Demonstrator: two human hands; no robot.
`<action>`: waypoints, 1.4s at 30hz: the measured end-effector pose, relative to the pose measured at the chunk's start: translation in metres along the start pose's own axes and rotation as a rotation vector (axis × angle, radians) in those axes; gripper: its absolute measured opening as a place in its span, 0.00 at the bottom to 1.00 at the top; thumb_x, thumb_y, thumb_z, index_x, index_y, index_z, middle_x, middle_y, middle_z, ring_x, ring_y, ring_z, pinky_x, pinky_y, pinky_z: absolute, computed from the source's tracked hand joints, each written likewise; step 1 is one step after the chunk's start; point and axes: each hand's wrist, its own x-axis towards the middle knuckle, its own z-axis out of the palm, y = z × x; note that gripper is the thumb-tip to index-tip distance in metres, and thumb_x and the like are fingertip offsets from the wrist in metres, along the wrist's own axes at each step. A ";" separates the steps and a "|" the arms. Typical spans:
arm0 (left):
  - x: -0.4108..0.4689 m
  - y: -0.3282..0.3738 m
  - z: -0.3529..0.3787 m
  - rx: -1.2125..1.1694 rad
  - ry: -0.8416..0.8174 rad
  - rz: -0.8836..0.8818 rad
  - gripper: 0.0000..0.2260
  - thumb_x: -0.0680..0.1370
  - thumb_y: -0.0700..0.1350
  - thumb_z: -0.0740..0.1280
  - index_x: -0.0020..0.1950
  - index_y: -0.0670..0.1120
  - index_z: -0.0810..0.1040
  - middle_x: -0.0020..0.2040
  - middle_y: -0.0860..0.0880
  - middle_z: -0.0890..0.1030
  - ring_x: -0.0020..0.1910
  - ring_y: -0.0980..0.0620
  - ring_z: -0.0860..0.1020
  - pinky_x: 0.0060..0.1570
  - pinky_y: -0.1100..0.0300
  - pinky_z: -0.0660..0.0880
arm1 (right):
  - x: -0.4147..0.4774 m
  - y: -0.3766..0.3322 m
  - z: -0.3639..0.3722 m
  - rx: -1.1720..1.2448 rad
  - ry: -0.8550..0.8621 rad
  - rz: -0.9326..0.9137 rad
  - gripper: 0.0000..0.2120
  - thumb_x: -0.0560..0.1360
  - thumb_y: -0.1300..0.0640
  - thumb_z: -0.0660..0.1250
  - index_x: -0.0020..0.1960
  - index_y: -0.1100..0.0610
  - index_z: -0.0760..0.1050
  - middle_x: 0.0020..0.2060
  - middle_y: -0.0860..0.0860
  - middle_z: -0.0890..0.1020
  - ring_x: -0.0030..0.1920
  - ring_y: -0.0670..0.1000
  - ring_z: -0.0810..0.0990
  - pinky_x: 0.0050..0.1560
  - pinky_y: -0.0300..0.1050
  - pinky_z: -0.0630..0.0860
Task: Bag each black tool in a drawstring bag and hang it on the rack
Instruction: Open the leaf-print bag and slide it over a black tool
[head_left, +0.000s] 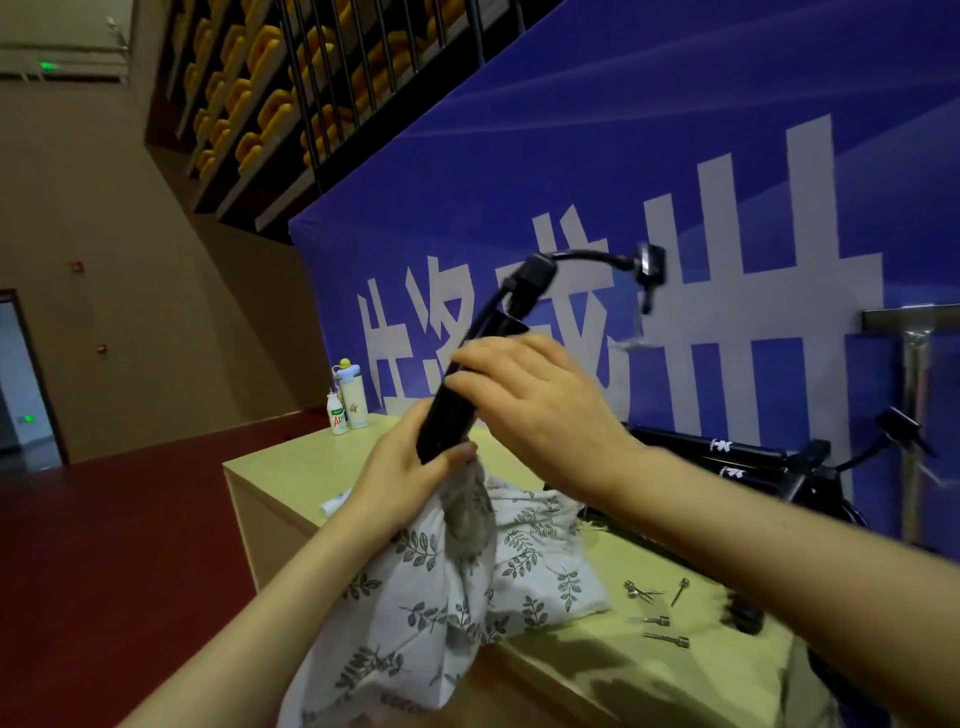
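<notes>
While the black tool (451, 413) stands tilted at the middle of the frame, its lower end is only at the gathered mouth of the leaf-print drawstring bag (441, 613), so bagging this one looks barely begun. The right hand (540, 410) has its fingers wrapped round the tool's barrel. The left hand (410, 473) clutches the bag's mouth, with its thumb pressed on the tool's bottom end. Most of the tool, including its curved hose and head, is above the bag, which sags over the near edge of the surface (291, 467). At the right of the frame more black tools (727, 457) lie on the surface, unbagged, and the part of the metal rack (914, 353) that shows at the right edge carries no bag. By my reading, this tool has yet to be slid down, the cord pulled and the bag hung, and then the others done the same way. Small metal needles (665, 621) lie at lower right.
</notes>
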 end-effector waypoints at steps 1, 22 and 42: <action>0.000 -0.001 -0.001 0.000 0.055 -0.012 0.16 0.74 0.42 0.70 0.60 0.51 0.72 0.49 0.62 0.78 0.49 0.66 0.77 0.45 0.79 0.70 | -0.007 -0.009 0.001 0.106 0.058 0.160 0.11 0.75 0.56 0.63 0.56 0.56 0.75 0.54 0.52 0.79 0.55 0.53 0.78 0.58 0.49 0.72; -0.014 0.012 -0.051 -0.545 0.337 -0.489 0.07 0.74 0.48 0.70 0.46 0.44 0.80 0.40 0.46 0.83 0.41 0.47 0.81 0.43 0.54 0.77 | 0.016 -0.036 0.000 1.989 -0.233 1.418 0.11 0.77 0.72 0.57 0.42 0.65 0.77 0.29 0.55 0.84 0.30 0.48 0.84 0.31 0.38 0.81; 0.010 0.073 -0.017 -0.938 0.096 -0.368 0.17 0.66 0.58 0.68 0.38 0.44 0.82 0.33 0.47 0.84 0.34 0.50 0.83 0.46 0.54 0.77 | -0.004 -0.018 -0.025 0.719 -0.289 0.977 0.22 0.70 0.37 0.65 0.59 0.47 0.77 0.55 0.49 0.68 0.63 0.52 0.65 0.66 0.52 0.67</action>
